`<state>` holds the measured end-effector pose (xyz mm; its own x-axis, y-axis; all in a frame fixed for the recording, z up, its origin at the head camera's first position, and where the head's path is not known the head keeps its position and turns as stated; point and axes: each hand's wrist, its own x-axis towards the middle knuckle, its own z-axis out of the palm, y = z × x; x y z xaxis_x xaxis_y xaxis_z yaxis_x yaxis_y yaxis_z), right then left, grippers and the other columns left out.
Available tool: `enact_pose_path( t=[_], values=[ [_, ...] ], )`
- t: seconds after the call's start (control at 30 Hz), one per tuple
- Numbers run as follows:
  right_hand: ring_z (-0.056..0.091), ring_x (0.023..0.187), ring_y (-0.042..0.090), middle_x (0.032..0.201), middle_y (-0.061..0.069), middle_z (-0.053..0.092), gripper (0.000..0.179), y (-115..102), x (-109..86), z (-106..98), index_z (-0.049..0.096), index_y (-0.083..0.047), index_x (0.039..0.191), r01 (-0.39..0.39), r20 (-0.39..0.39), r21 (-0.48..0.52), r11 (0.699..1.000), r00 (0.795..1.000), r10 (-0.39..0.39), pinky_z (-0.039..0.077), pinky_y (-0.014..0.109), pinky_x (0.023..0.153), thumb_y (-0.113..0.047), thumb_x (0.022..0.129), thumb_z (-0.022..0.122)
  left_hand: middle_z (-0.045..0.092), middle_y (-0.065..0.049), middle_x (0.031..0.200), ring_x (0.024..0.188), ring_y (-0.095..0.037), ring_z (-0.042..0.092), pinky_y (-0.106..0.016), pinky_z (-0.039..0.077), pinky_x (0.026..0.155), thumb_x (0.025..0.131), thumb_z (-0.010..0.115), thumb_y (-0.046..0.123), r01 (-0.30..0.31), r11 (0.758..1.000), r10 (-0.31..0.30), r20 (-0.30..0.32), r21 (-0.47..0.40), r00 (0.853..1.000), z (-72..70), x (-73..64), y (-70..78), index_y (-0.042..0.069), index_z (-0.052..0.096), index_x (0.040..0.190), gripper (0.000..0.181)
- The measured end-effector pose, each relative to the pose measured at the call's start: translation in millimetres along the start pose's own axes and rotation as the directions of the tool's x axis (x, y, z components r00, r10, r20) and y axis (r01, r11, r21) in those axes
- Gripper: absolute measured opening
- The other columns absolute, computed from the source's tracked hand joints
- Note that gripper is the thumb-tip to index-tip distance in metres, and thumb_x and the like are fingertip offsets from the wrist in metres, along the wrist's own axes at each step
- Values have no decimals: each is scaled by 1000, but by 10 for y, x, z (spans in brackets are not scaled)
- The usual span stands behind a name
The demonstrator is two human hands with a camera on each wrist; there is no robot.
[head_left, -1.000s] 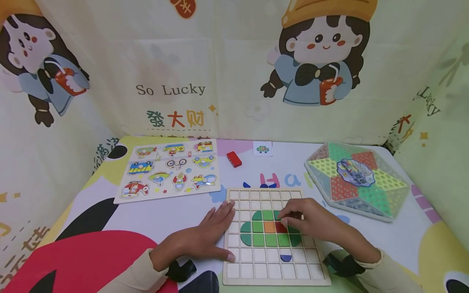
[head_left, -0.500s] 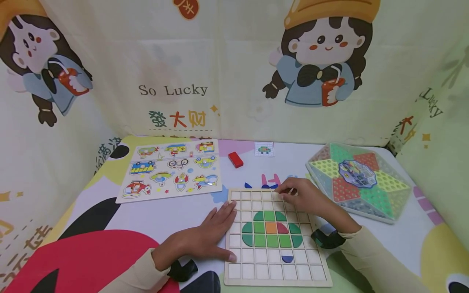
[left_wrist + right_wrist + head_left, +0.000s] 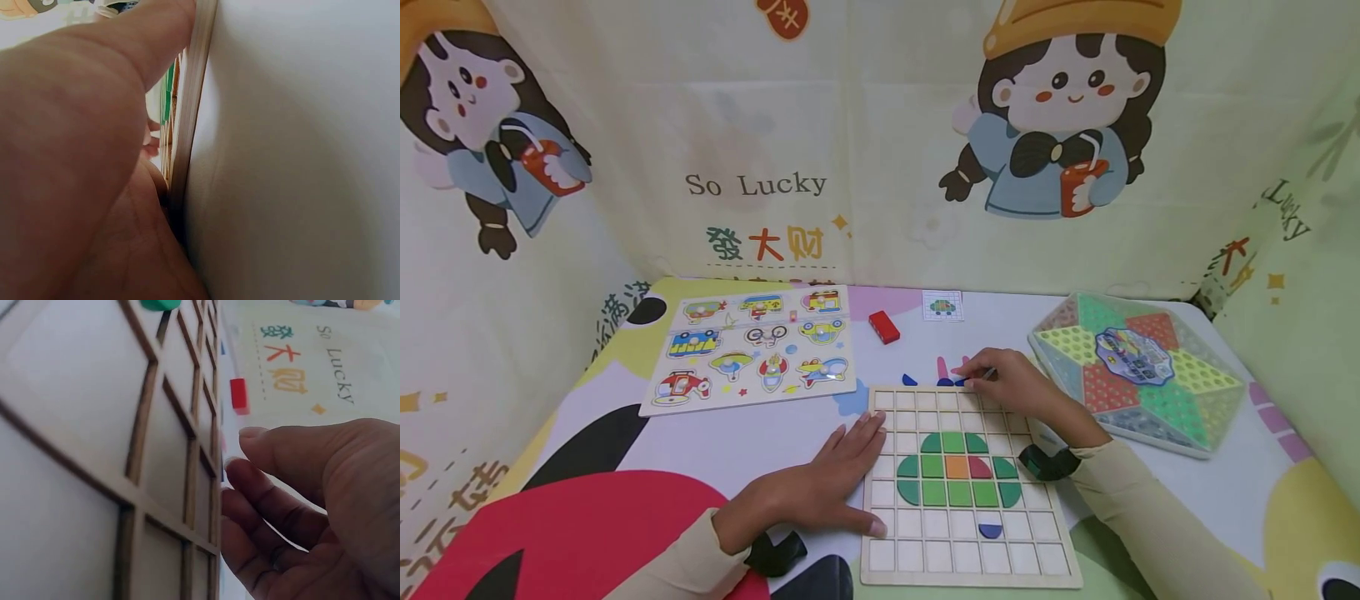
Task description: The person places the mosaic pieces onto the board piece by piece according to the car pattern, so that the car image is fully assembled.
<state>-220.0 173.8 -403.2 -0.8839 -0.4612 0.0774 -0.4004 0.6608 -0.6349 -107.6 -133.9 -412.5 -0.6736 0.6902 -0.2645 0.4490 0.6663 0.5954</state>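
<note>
A wooden grid board [image 3: 970, 571] lies in front of me, with green, orange and red tiles set in its middle squares. Below them, a blue half-round tile [image 3: 990, 531] lies in a square. My left hand [image 3: 823, 483] rests with spread fingers along the board's left edge; the left wrist view shows its palm against the board's side. My right hand [image 3: 1018, 385] is at the far edge, its fingertips by the blue tiles [image 3: 909, 380] lying just beyond the board. In the right wrist view, thumb and forefinger stand slightly apart, with nothing visible between them.
A vehicle puzzle board [image 3: 748, 350] lies at the back left, a small red box [image 3: 883, 327] to its right. Behind the grid board is a pattern card [image 3: 942, 306] with a green figure. A hexagonal Chinese checkers box [image 3: 1138, 375] lies at the right.
My right hand has moved from the red tile in the board's middle to the blue tiles past the far edge. The red tile stays in its square; my left hand keeps its place.
</note>
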Motion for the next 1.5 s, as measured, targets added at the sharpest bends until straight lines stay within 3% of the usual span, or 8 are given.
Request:
enact_pose_path(
  t=[0.23, 0.5, 0.73, 1.07, 1.27, 1.4, 1.5],
  values=[
    [56, 84, 19, 96, 4, 67, 17, 34, 47, 22, 75, -4, 105, -8, 32, -24, 1000, 999, 8, 50, 34, 74, -3, 89, 70, -10, 1, 163, 146, -19, -15, -52, -5, 115, 79, 68, 62, 4, 1000, -4, -1, 7, 1000, 9, 6, -3, 9, 8, 157, 112],
    [52, 85, 21, 93, 3, 62, 19, -36, 85, 30, 75, -5, 107, -96, 76, -72, 993, 992, 101, 46, 33, 75, -6, 90, 70, -9, 0, 163, 146, -19, -14, -51, -5, 115, 78, 69, 62, 10, 1000, -10, 0, 17, 1000, 12, 17, -5, 9, 8, 157, 113],
    [52, 85, 22, 94, 4, 61, 10, -60, 76, 19, 75, -7, 97, -103, 67, -90, 991, 992, 109, 47, 35, 75, -4, 89, 70, -10, 0, 163, 146, -19, -15, -52, -5, 115, 78, 68, 62, 2, 1000, -2, -2, 21, 1000, 12, 10, -12, 9, 7, 157, 113],
    [51, 82, 21, 93, 4, 65, 15, -14, 91, 21, 74, -4, 104, -104, 83, -75, 992, 990, 110, 46, 34, 73, -6, 90, 68, -10, 1, 162, 146, -19, -15, -52, -5, 115, 79, 68, 62, 0, 1000, 0, -2, 16, 1000, 12, 9, -20, 9, 7, 157, 113],
    [56, 86, 21, 97, 3, 69, 14, -45, 64, 6, 73, -7, 105, -108, -15, -12, 994, 994, 108, 50, 36, 78, -13, 95, 64, -10, 1, 162, 146, -19, -15, -52, -5, 115, 79, 67, 64, 4, 1000, -4, 2, 16, 1000, 10, 9, -21, 9, 7, 157, 113],
    [59, 84, 22, 99, 5, 70, 16, -82, 41, -16, 72, -5, 108, -80, -112, 65, 995, 990, 87, 52, 33, 75, -12, 95, 64, -10, 1, 162, 146, -19, -15, -52, -5, 115, 78, 67, 64, 7, 1000, -7, 3, 14, 1000, 11, 14, -31, 10, 7, 157, 113],
    [59, 84, 22, 105, 7, 69, 17, -83, 31, -30, 71, -4, 109, -58, -136, 97, 994, 988, 71, 53, 30, 72, -8, 95, 64, -10, 2, 162, 146, -18, -15, -52, -5, 115, 78, 66, 65, 9, 1000, -9, 3, 14, 1000, 16, 22, -41, 10, 7, 157, 113]
  ],
)
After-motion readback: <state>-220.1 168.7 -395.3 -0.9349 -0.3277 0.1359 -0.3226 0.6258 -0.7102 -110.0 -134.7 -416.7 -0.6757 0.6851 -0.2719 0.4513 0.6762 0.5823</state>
